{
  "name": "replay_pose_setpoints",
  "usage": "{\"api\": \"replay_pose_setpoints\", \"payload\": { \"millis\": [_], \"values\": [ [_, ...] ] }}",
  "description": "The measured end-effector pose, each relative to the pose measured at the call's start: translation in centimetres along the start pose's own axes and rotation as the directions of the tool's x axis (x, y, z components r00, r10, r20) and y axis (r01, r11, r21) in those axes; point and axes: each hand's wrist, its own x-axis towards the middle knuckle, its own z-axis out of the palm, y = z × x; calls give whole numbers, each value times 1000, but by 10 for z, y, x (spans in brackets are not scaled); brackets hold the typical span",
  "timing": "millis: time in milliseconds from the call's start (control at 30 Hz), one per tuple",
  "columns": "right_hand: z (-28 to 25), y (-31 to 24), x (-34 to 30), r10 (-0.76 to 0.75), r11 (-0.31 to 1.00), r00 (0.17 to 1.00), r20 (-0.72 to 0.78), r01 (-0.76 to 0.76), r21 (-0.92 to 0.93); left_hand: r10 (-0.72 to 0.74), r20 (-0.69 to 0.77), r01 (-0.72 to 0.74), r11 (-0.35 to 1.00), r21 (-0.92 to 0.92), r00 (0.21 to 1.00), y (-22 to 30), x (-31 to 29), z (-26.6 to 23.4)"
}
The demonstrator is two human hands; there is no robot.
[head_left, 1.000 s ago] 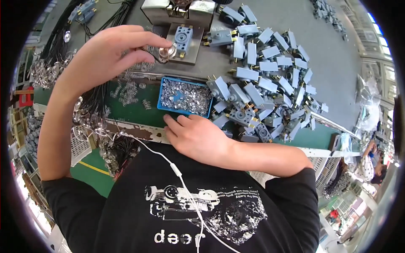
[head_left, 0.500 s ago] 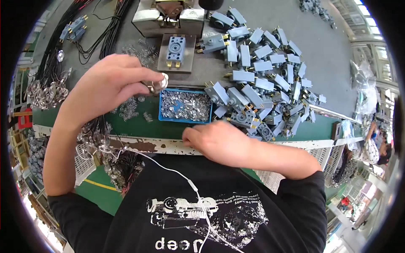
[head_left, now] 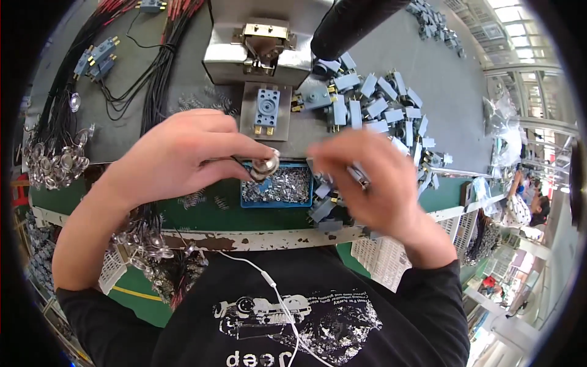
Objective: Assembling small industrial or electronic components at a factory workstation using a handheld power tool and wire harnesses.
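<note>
Blue tray [head_left: 275, 205] lies by worktop's [head_left: 275, 220] near edge. Left hand [head_left: 177, 156] grips 1 shiny metal cap [head_left: 267, 166] above tray's back-left corner. Right hand [head_left: 379, 183] has risen from near edge, blurred; grip: cannot tell. Hands now closer together. Beyond: 1 grey block [head_left: 267, 104] on plate [head_left: 284, 119], untouched.

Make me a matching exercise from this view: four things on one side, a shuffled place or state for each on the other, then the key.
Column one:
1. Left hand
2. Right hand
3. Blue tray
4. Metal plate

Column two:
A. Contains many small metal pieces
B. Bears one grey-blue block with its prongs toward the person
C. Blurred, to the tray's right
D. Pinches a round metal part

Pairs: 1-D, 2-C, 3-A, 4-B
</note>
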Motion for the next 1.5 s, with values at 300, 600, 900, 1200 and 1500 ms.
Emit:
{"api": "replay_pose_setpoints", "payload": {
  "millis": [300, 600, 900, 1200, 1500],
  "values": [
    [33, 35, 39, 227, 974, 973, -39, -228, -16, 95, 75, -104, 986, 129, 993, -4, 0, 10],
    [39, 41, 43, 149, 978, 988, 28, -143, -151, 119, -183, -101, 989, 106, 976, 0, 10, 35],
    [41, 42, 49, 67, 952, 995, 68, -44, -302, 94, 1, -92, 979, 182, 996, -2, -1, 19],
    [26, 11, 41, 306, 952, 939, 160, -302, -50, 55, 27, -59, 974, 218, 998, 5, -8, 11],
    [27, 11, 27, 450, 600, 760, 468, -646, 472, -417, -400, 527, 821, 220, 816, 6, -64, -46]
  ]
}}
